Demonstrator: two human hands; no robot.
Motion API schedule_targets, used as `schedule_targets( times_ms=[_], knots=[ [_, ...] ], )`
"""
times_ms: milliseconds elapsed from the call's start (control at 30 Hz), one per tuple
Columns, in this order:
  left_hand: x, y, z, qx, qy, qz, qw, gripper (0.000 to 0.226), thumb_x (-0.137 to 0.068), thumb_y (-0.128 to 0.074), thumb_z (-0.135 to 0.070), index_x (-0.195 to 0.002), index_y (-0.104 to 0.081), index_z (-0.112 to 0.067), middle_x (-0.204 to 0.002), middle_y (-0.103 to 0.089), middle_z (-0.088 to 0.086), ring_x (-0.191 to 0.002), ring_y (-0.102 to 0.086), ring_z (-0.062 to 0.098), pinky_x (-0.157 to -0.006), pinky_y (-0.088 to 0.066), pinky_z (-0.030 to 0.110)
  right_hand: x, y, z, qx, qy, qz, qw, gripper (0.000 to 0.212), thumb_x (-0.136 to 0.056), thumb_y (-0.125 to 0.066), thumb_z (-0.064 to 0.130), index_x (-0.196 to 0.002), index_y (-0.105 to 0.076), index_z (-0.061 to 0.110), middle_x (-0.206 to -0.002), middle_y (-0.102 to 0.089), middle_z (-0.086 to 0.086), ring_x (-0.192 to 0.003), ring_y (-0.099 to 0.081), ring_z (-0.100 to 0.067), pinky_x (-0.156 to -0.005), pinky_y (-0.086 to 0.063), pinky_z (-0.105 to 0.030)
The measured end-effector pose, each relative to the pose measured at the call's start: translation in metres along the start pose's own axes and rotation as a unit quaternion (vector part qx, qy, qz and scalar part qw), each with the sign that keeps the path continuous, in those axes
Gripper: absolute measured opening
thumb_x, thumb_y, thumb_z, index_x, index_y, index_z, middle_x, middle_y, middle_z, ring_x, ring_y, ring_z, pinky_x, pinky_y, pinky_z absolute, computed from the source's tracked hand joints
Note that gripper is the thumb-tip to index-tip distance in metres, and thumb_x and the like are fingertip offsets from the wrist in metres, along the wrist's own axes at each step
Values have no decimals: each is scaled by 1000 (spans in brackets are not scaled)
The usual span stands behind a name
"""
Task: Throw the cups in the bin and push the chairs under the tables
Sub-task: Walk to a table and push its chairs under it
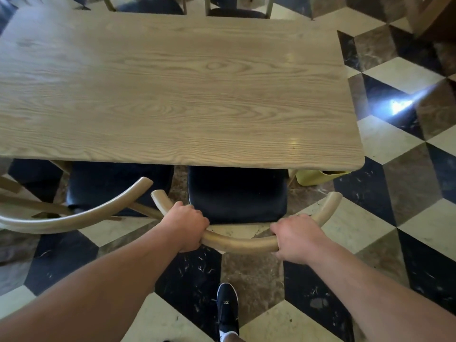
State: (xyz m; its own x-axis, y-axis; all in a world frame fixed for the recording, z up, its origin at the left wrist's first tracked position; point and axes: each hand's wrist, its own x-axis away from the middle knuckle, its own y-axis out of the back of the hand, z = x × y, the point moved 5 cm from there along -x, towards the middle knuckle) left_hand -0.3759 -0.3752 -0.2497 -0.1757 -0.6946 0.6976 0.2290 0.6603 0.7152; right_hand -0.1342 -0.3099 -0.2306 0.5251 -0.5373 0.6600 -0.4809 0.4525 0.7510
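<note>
A chair [237, 193] with a black padded seat and a curved light-wood backrest stands at the near edge of a light-wood table [172, 82]. The front of its seat sits under the tabletop. My left hand [187, 225] grips the left part of the curved backrest. My right hand [296, 236] grips the right part of the same rail. No cup is in view.
A second chair [116, 186] of the same kind stands to the left, its backrest end close to my left hand. Two more chairs [237, 12] are at the table's far side. A yellow container [318, 177] sits under the table's right corner. My shoe [227, 309] is on the chequered floor.
</note>
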Motion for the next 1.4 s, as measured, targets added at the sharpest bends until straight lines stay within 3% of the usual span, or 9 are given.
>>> schedule_targets(
  times_ms=[133, 233, 367, 433, 567, 700, 900, 1067, 1400],
  knots=[
    [6, -2, 7, -2, 10, -45, 999, 35, -94, -64, -49, -124, -65, -31, -123, -65, -5, -114, -58, 23, -98, -45, 44, -1, 0, 11, 17, -5, 1, 1000, 34, -92, -68, 56, -112, -64, 28, -102, -65, 5, -97, -62, -23, -94, -49, -46],
    [20, -9, 17, 23, 37, -121, 992, 47, -94, -65, -45, -137, -58, -27, -141, -56, 0, -134, -48, 26, -116, -35, 46, 1, 3, 24, 7, -29, 4, 1000, 39, -92, -66, 61, -113, -64, 28, -102, -65, 3, -97, -63, -23, -91, -52, -45],
    [48, -25, 72, 82, 139, -168, 973, 75, -100, -61, -30, -166, -26, -22, -177, -18, 8, -163, -14, 31, -132, -10, 55, -8, 21, 76, -80, 6, 7, 997, 42, -95, -60, 63, -115, -62, 26, -107, -66, 2, -100, -63, -24, -86, -53, -42],
    [61, -35, 109, 120, 180, -174, 961, 82, -101, -61, -32, -169, -16, -23, -179, -11, 5, -163, -13, 29, -132, -12, 54, -19, 32, 108, -110, 23, -6, 994, 40, -99, -58, 58, -118, -59, 23, -110, -65, -1, -101, -63, -26, -87, -53, -44],
    [79, -63, 180, 218, 250, -152, 931, 69, -97, -68, -40, -157, -36, -26, -150, -53, 3, -127, -60, 30, -104, -51, 47, -53, 48, 163, -162, 18, -40, 986, 36, -105, -55, 51, -122, -48, 20, -108, -63, -3, -98, -65, -30, -76, -48, -44],
    [73, -78, 205, 274, 211, -66, 936, 34, -95, -68, -53, -114, -52, -30, -88, -64, -5, -77, -63, 19, -70, -59, 43, -78, 47, 181, -175, 10, -89, 981, 43, -104, -49, 56, -130, -47, 22, -93, -65, 3, -82, -68, -29, -70, -56, -46],
    [60, -78, 213, 312, 171, -31, 934, 30, -94, -69, -51, -112, -54, -33, -90, -65, -7, -78, -63, 14, -68, -58, 40, -81, 42, 182, -129, 10, -107, 986, 40, -105, -46, 59, -124, -49, 24, -77, -51, 10, -68, -60, -20, -54, -36, -34],
    [65, -86, 203, 312, 158, -28, 937, 36, -94, -67, -39, -123, -47, -33, -90, -60, -9, -74, -58, 9, -55, -43, 30, -78, 46, 183, -143, -6, -87, 986, 38, -104, -46, 60, -118, -50, 25, -81, -56, 9, -77, -69, -24, -61, -49, -39],
    [63, -91, 208, 289, 151, -39, 944, 29, -92, -66, -43, -111, -49, -29, -85, -62, -8, -73, -62, 14, -63, -58, 39, -81, 45, 183, -140, -10, -75, 987, 40, -104, -41, 60, -124, -46, 26, -95, -67, 5, -84, -68, -26, -68, -51, -41]
  ],
)
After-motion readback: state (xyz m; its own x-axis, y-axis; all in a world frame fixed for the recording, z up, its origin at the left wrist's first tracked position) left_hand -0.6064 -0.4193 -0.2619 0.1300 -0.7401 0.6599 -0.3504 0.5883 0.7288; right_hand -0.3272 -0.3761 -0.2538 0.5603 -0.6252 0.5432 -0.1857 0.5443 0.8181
